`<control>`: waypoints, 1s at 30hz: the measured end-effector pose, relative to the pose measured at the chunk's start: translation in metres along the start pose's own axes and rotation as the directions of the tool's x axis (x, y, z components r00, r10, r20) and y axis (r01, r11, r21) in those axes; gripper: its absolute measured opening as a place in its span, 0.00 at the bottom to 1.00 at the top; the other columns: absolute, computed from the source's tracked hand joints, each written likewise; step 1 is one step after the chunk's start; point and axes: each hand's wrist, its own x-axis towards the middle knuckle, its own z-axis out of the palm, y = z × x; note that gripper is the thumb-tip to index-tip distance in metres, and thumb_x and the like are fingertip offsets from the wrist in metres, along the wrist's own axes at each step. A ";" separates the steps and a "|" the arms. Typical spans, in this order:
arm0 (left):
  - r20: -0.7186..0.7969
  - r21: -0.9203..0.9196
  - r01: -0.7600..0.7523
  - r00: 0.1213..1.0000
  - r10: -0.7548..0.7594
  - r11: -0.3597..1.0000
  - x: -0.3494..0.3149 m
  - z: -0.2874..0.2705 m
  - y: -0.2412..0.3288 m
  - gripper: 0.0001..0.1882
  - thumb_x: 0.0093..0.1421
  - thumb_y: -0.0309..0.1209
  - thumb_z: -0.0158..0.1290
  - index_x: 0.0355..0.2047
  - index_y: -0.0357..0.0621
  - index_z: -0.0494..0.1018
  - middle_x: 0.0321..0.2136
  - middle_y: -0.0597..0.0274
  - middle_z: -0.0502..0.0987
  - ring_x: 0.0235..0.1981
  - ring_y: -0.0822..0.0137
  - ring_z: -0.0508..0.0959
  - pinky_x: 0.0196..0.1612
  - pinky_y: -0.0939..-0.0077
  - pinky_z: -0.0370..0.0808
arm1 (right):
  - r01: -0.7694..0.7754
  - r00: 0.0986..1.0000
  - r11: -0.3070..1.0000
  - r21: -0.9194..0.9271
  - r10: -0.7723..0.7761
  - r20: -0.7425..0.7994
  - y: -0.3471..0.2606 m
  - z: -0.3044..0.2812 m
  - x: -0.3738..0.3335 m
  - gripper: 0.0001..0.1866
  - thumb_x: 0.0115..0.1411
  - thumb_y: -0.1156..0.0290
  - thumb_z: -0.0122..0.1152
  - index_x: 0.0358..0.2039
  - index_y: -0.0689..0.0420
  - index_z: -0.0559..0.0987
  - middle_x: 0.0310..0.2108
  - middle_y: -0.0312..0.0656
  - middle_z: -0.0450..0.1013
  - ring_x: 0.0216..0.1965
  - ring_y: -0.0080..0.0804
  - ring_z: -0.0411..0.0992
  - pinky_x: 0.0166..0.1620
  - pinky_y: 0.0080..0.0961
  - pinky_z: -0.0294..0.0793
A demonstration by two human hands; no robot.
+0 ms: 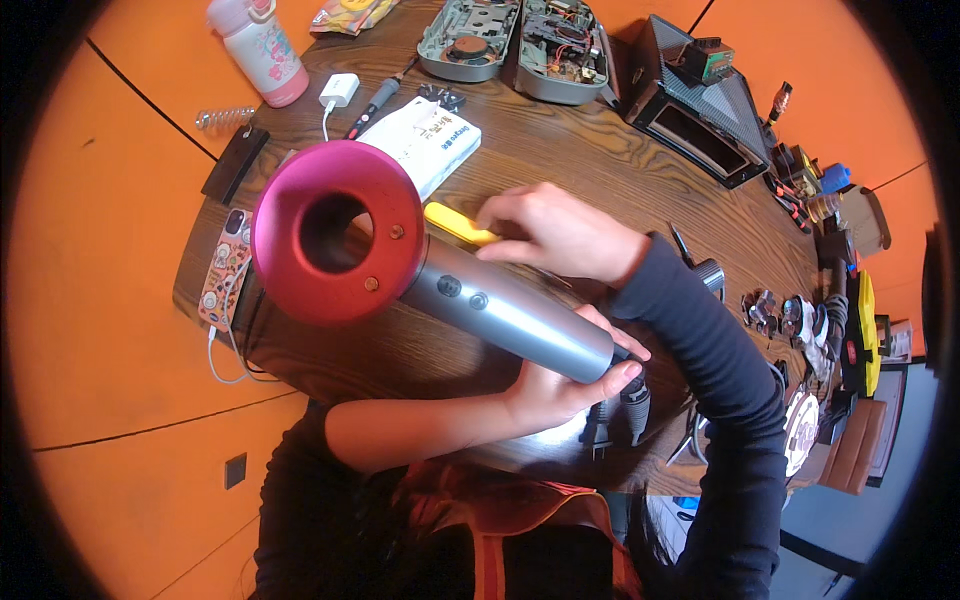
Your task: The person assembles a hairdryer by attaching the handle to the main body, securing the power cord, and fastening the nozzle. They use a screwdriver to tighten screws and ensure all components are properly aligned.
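A hair dryer (pixel 520 308) with a magenta ring head and a silver-grey handle slants across the middle of the view, its head up to the left. My left hand (pixel 565 390) is closed round the lower end of the handle from beneath; part of the palm is hidden behind it. Beyond the handle, my right hand (pixel 550 230) has its fingers curled on the right end of a slim yellow piece with a rounded tip (pixel 455 222), perhaps a tool handle. What lies beyond those fingers is hidden. A dark cord leaves the dryer's base.
On the wooden table (pixel 560 140) stand two opened grey housings (pixel 468 45) with exposed parts, a black mesh case (pixel 700 100) and a white box (pixel 425 140). A pink-and-white bottle (pixel 262 55) and a phone (pixel 228 265) are at left. Small tools and parts crowd the right edge.
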 end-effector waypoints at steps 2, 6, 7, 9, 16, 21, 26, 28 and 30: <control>0.012 -0.075 -0.025 1.000 0.026 0.997 0.001 0.000 -0.001 0.13 0.52 0.18 0.51 0.34 0.39 0.58 0.34 0.44 0.73 0.37 0.61 0.75 0.40 0.69 0.74 | 0.019 1.000 0.999 -0.038 -0.019 0.022 -0.001 0.011 0.014 0.12 0.48 0.69 0.58 0.28 0.64 0.68 0.25 0.52 0.70 0.27 0.49 0.70 0.31 0.36 0.69; 0.020 -0.046 -0.085 0.996 0.086 0.995 0.004 0.001 0.000 0.15 0.50 0.17 0.51 0.34 0.38 0.58 0.34 0.46 0.73 0.39 0.61 0.75 0.41 0.69 0.74 | -0.016 1.000 1.000 0.006 0.016 0.015 -0.008 0.022 0.020 0.14 0.49 0.75 0.55 0.37 0.60 0.65 0.25 0.53 0.71 0.28 0.52 0.71 0.31 0.38 0.69; 0.017 -0.065 -0.076 0.997 0.077 0.995 0.004 0.001 0.000 0.15 0.50 0.17 0.51 0.34 0.39 0.58 0.33 0.46 0.73 0.39 0.61 0.75 0.41 0.69 0.73 | -0.023 1.000 0.999 0.028 0.023 0.020 -0.009 0.021 0.019 0.16 0.49 0.76 0.54 0.39 0.60 0.64 0.25 0.54 0.71 0.29 0.53 0.71 0.32 0.38 0.70; 0.017 -0.095 -0.083 0.996 0.085 0.992 0.003 0.002 0.002 0.15 0.50 0.17 0.51 0.34 0.39 0.58 0.33 0.46 0.73 0.39 0.61 0.75 0.41 0.69 0.73 | -0.055 0.998 0.998 0.006 0.055 -0.017 -0.011 0.013 0.011 0.21 0.49 0.78 0.54 0.44 0.58 0.62 0.25 0.54 0.71 0.29 0.52 0.71 0.33 0.38 0.71; -0.038 -0.069 -0.013 0.999 0.011 0.998 0.009 -0.001 0.007 0.14 0.53 0.23 0.52 0.35 0.41 0.58 0.34 0.44 0.74 0.36 0.60 0.76 0.39 0.69 0.74 | -0.149 0.751 0.949 0.279 0.293 -0.592 -0.041 -0.044 -0.069 0.44 0.48 0.84 0.54 0.61 0.49 0.44 0.46 0.47 0.64 0.31 0.31 0.73 0.31 0.24 0.76; -0.152 -0.141 0.029 0.987 -0.051 0.990 0.021 -0.014 0.011 0.13 0.56 0.31 0.51 0.35 0.40 0.59 0.33 0.44 0.74 0.31 0.60 0.77 0.37 0.67 0.75 | -0.038 0.515 0.930 0.366 0.332 -0.790 -0.082 -0.032 -0.130 0.44 0.52 0.82 0.54 0.62 0.49 0.40 0.39 0.49 0.69 0.34 0.34 0.73 0.33 0.24 0.76; -0.207 -0.216 0.104 0.967 -0.150 0.971 0.029 -0.020 0.010 0.10 0.59 0.31 0.47 0.36 0.38 0.62 0.34 0.45 0.73 0.33 0.61 0.76 0.39 0.67 0.73 | 0.027 0.176 0.985 0.170 0.163 -0.971 -0.101 0.006 -0.158 0.41 0.52 0.79 0.54 0.61 0.44 0.44 0.34 0.49 0.70 0.31 0.38 0.72 0.35 0.38 0.76; -0.224 -0.225 0.164 0.951 -0.215 0.961 0.030 -0.019 0.009 0.10 0.59 0.30 0.47 0.36 0.39 0.61 0.34 0.46 0.73 0.34 0.61 0.76 0.40 0.67 0.73 | 0.135 0.046 0.989 0.057 0.051 -0.998 -0.103 0.018 -0.159 0.39 0.53 0.76 0.55 0.60 0.41 0.46 0.33 0.47 0.70 0.32 0.38 0.71 0.37 0.44 0.76; -0.191 -0.227 0.178 0.956 -0.223 0.958 0.030 -0.018 0.008 0.09 0.59 0.30 0.47 0.37 0.40 0.61 0.34 0.46 0.73 0.34 0.61 0.76 0.40 0.67 0.73 | 0.174 0.056 0.985 -0.001 -0.011 -0.998 -0.101 0.030 -0.156 0.33 0.56 0.73 0.53 0.58 0.37 0.51 0.34 0.46 0.70 0.31 0.37 0.71 0.40 0.44 0.74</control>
